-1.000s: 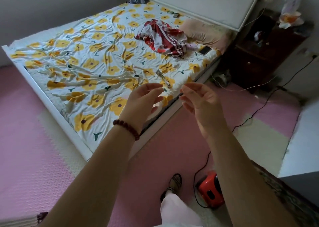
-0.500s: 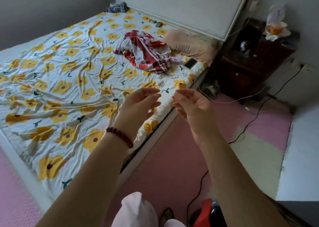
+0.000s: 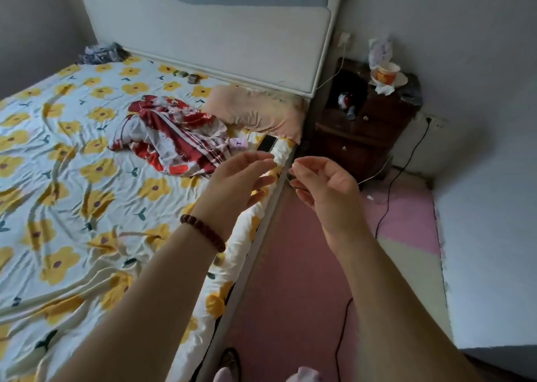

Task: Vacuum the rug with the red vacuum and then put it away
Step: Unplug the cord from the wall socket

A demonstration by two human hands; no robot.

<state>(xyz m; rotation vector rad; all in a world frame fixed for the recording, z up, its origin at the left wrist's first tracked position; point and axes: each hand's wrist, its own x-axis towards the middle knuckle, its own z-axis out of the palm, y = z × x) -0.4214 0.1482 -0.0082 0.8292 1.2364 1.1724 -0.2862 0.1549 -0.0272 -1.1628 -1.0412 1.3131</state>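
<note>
The red vacuum is out of view. Its black cord [image 3: 388, 204] runs from a wall socket [image 3: 428, 119] across the pink floor mat [image 3: 293, 265] to the bottom edge. My left hand [image 3: 238, 181], with a bead bracelet on the wrist, is raised over the bed's edge, fingers straight and apart, holding nothing. My right hand [image 3: 322, 190] is raised beside it above the mat. Its fingers are loosely curled, with thumb and forefinger tips close together. Whether they pinch anything is unclear.
The bed [image 3: 87, 195] with a yellow-flower sheet fills the left, with a red-and-white cloth [image 3: 174, 137], a pillow [image 3: 255, 111] and a phone [image 3: 266, 144] on it. A dark nightstand [image 3: 363, 137] stands by the headboard. A thin white wire [image 3: 374, 176] hangs near it.
The view has swung right and up toward the headboard and nightstand; the red vacuum has dropped out of view. Both hands stay raised close together.
</note>
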